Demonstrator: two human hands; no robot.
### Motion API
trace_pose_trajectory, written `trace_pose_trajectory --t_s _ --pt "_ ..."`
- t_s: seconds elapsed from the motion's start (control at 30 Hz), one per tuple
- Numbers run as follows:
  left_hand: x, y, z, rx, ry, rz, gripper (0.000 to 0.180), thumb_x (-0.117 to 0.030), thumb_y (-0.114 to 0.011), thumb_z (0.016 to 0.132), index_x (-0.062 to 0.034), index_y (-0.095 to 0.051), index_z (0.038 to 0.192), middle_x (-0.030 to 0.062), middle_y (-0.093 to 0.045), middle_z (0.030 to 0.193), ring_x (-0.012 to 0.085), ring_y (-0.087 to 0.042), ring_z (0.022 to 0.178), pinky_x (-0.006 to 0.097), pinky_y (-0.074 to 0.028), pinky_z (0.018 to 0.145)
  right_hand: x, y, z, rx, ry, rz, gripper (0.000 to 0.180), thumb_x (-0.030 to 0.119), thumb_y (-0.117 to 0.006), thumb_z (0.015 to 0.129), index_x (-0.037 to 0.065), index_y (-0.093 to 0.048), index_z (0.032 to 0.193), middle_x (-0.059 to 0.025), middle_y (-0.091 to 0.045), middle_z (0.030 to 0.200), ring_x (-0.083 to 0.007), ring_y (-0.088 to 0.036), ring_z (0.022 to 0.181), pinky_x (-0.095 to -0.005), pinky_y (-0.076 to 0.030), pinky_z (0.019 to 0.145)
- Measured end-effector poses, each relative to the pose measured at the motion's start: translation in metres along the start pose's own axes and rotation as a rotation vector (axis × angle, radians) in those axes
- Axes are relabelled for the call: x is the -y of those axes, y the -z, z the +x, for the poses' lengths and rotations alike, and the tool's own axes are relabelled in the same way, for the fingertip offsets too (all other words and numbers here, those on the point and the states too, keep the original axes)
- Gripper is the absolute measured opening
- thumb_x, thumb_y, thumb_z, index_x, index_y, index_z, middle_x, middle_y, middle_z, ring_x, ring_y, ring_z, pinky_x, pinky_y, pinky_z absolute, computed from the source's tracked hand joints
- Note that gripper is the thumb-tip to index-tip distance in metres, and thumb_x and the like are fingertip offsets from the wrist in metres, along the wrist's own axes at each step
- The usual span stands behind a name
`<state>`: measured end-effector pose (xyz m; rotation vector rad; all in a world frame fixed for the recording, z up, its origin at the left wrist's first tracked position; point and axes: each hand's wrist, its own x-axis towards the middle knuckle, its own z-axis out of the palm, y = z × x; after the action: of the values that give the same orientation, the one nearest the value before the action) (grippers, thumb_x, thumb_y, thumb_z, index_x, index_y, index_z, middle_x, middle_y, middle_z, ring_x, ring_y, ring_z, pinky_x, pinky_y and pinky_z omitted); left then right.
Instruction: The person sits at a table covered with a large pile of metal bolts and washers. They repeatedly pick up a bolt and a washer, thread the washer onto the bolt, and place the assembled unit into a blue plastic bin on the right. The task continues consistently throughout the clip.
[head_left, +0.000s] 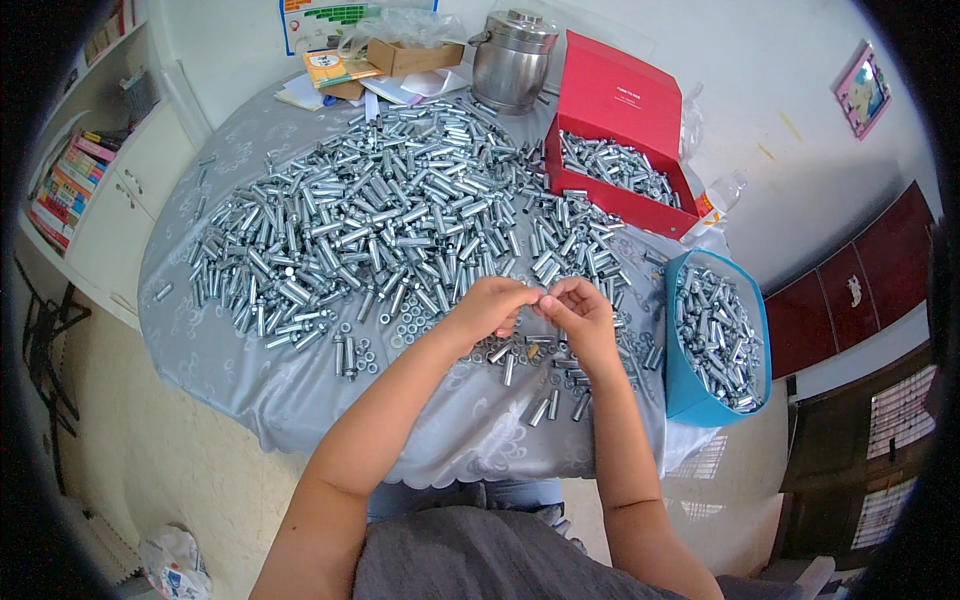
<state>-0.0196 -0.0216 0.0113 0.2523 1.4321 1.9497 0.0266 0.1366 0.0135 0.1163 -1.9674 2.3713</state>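
My left hand [490, 310] and my right hand [583, 316] meet fingertip to fingertip above the near part of the table. Both are closed in a pinch, and whatever lies between the fingertips is too small and covered to name. Behind them spreads a large heap of silvery metal sleeve anchors [350, 225]. Loose metal washers or nuts [410, 322] lie just left of my left hand. Under and in front of my hands are scattered short metal sleeves [538, 411]. A few upright anchors [345, 357] stand together near the front left of the heap.
A blue bin [672, 370] full of metal anchors stands at the right table edge. Behind it is an open red box [625, 212], also filled. A lidded steel pot [513, 65], a cardboard box [412, 58] and papers sit at the back. A plastic bottle [722, 192] lies beside the red box.
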Motion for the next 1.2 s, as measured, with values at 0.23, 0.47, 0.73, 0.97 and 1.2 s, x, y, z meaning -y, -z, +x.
trace_pose_trajectory --t_s 0.23,0.47,0.73,0.97,1.2 --pt "0.005 0.002 0.003 0.001 0.014 -0.129 0.024 -0.024 -0.056 0.084 -0.0065 -0.052 0.067 -0.0082 -0.028 0.049 0.0028 -0.024 0.040 0.022 -0.021 0.040 -0.013 0.002 0.001 -0.135 0.219 -0.486 0.011 0.008 -0.067 0.075 0.000 -0.062 0.081 -0.0046 -0.058 0.079 -0.0103 -0.054 0.069 -0.0212 -0.042 0.061" --pt "0.002 0.002 0.002 -0.013 0.010 -0.173 0.021 -0.023 -0.056 0.083 -0.0040 -0.055 0.075 -0.0088 -0.027 0.049 0.0027 -0.022 0.039 0.021 -0.021 0.041 -0.007 0.006 0.004 -0.125 0.351 -0.559 0.014 0.011 -0.066 0.075 0.003 -0.065 0.086 -0.0057 -0.058 0.078 -0.0115 -0.051 0.068 -0.0227 -0.040 0.060" --pt "0.001 0.006 0.004 -0.104 -0.021 -0.248 0.022 -0.021 -0.056 0.083 0.0011 -0.055 0.080 -0.0094 -0.027 0.049 0.0023 -0.024 0.041 0.021 -0.023 0.042 -0.020 0.007 0.011 -0.140 0.548 -1.246 0.018 0.011 -0.068 0.066 0.005 -0.065 0.083 -0.0088 -0.057 0.077 -0.0270 -0.054 0.073 -0.0353 -0.045 0.065" --pt "0.002 0.008 0.003 -0.087 -0.039 -0.249 0.022 -0.021 -0.056 0.083 0.0012 -0.057 0.081 -0.0092 -0.027 0.049 0.0024 -0.025 0.041 0.021 -0.024 0.043 -0.014 0.002 0.008 -0.164 0.222 -0.822 0.017 0.008 -0.066 0.072 0.003 -0.063 0.088 -0.0071 -0.060 0.078 -0.0164 -0.055 0.067 -0.0269 -0.044 0.062" --pt "0.005 0.002 0.005 -0.100 -0.034 -0.126 0.017 -0.019 -0.055 0.083 -0.0048 -0.054 0.073 -0.0087 -0.028 0.049 0.0029 -0.025 0.040 0.021 -0.024 0.041 -0.011 0.004 0.005 -0.036 0.030 -0.090 0.018 0.010 -0.063 0.080 -0.001 -0.061 0.094 -0.0036 -0.061 0.083 -0.0081 -0.053 0.068 -0.0200 -0.042 0.061"
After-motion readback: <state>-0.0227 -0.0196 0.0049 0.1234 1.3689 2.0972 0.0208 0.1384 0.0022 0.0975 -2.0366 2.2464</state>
